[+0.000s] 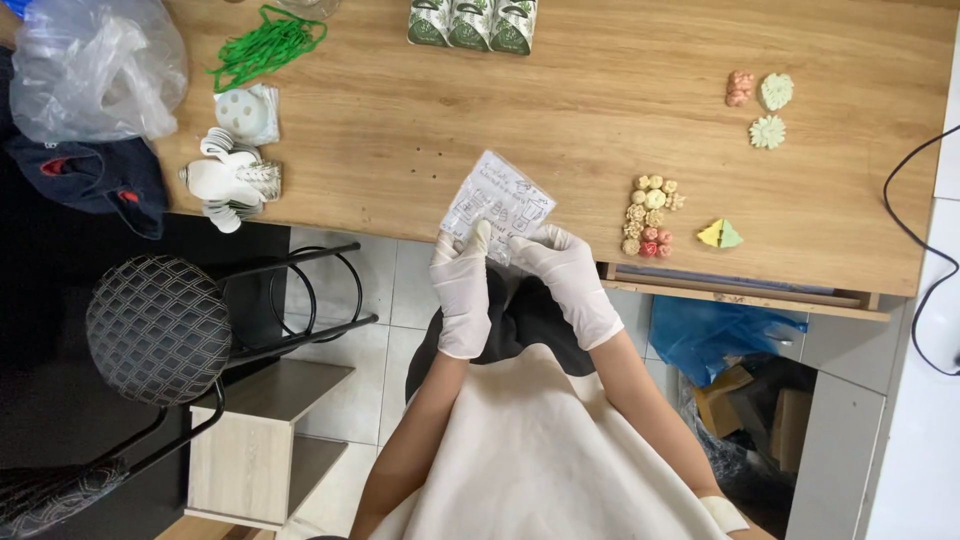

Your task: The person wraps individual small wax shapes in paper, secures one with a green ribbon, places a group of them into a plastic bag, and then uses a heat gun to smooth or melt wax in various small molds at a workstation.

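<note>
Two gloved hands hold a small printed pouch at the near edge of a wooden tabletop — left hand and right hand each with a grip pinched on its lower edge. Right of the pouch sits a cluster of tiny shaped soaps; left of it, white paper tags — beyond those, green cord.

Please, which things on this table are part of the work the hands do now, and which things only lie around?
In use:
- left hand and right hand, both gloved, holding the small printed bag

Lying about:
- small moulded flower pieces beside the bag
- green cords
- white tags
- clear plastic bag
- cartons
</note>
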